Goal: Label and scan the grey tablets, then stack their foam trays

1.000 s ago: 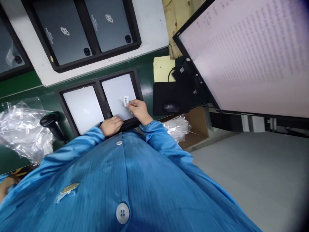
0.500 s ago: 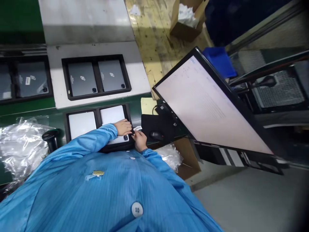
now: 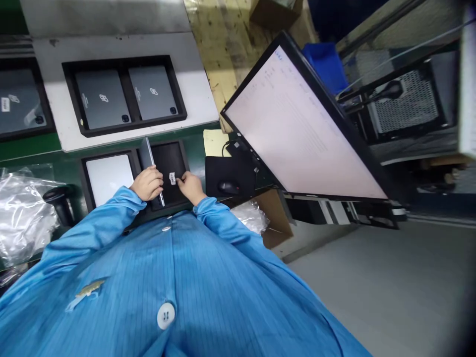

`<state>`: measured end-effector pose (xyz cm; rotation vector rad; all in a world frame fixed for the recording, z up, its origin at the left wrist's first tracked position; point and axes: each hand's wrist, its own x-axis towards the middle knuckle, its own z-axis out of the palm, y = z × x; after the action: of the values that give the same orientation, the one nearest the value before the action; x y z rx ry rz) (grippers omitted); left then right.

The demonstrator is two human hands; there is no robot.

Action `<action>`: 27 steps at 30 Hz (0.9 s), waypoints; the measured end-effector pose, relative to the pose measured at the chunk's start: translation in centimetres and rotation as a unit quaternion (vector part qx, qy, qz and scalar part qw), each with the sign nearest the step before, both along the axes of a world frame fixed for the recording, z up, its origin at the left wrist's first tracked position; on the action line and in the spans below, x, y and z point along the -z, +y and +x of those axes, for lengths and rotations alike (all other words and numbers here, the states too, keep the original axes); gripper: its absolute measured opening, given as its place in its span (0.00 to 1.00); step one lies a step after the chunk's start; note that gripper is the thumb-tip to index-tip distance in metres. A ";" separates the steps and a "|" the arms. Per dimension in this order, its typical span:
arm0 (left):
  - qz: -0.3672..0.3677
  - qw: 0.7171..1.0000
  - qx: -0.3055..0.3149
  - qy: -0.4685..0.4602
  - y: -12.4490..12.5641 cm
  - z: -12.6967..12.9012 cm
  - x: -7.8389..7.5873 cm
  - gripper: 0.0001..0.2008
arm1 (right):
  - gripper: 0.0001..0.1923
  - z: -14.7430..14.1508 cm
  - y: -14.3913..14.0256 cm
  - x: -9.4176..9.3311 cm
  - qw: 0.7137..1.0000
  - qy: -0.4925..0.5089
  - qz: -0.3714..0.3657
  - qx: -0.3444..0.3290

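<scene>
Grey tablet tipped up nearly on edge, ctr-left of frame, gripped by L hand; R hand pinches white label over black tray.

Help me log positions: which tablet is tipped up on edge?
The thin grey rectangular tablet held in the left hand; the white rectangular tablet beside it and the dark grey rectangular tablets beyond lie flat.

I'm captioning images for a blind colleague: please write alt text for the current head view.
A person's left hand holds a tablet on edge at a black two-compartment tray, while the right hand holds a printed label. Another tablet lies in the tray's left side; a computer monitor stands to the right.
</scene>
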<state>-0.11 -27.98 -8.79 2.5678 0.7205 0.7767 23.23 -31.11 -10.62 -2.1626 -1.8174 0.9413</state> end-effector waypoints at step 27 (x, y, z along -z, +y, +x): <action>-0.116 0.745 -0.644 0.129 -14.8 -11.7 0.4 0.40 | 0.17 2.9 -7.0 3.0 0.983 0.101 -0.025 0.153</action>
<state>-11.81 -42.80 -9.19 1.6250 2.5612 0.5373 26.11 -38.15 -13.60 -2.1971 -1.3372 1.0937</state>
